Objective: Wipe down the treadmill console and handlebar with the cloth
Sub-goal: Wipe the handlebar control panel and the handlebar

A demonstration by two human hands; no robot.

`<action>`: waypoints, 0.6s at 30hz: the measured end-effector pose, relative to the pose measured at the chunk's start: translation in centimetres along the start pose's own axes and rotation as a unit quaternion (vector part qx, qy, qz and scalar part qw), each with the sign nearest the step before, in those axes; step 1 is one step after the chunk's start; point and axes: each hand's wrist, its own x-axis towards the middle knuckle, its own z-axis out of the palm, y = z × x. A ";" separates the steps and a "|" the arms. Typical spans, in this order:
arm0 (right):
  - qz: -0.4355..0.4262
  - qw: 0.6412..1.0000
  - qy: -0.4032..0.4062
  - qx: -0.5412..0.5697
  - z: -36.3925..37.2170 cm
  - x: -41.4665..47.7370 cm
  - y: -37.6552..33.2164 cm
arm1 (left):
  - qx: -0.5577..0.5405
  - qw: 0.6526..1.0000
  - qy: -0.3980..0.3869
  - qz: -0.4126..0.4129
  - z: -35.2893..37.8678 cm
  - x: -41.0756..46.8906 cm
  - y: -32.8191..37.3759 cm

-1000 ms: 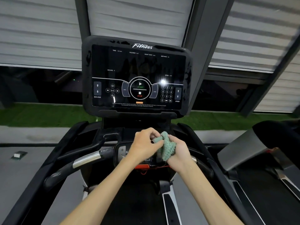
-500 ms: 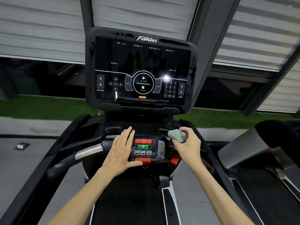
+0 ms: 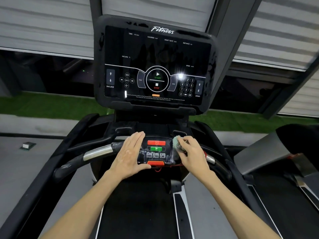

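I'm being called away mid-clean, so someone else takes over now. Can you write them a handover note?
Left hand lies flat, fingers straight, on the left end of the button panel.
Right hand grips the bunched cloth against the panel's right end.
Done: cannot tell; wiping is at the panel.
Left: the upper console screen and the handlebar, neither touched by the cloth now.

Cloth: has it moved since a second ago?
Yes. The cloth went rightward, from in front of the button panel to its right edge, now gripped by the right hand alone.
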 end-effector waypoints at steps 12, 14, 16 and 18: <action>-0.050 0.995 -0.084 0.004 0.8 -5.4 0.3 | 0.021 1.000 0.018 0.000 0.2 -0.1 0.2; -0.051 0.996 -0.079 -0.001 0.5 -3.9 0.3 | 0.024 1.000 0.019 0.001 0.2 -0.1 0.2; -0.029 0.998 -0.049 0.002 0.4 -1.9 0.4 | 0.029 0.999 0.019 0.003 0.1 -0.1 0.2; -0.006 1.000 -0.023 0.001 0.3 -0.2 0.1 | 0.033 0.999 0.021 0.009 0.1 -0.1 0.1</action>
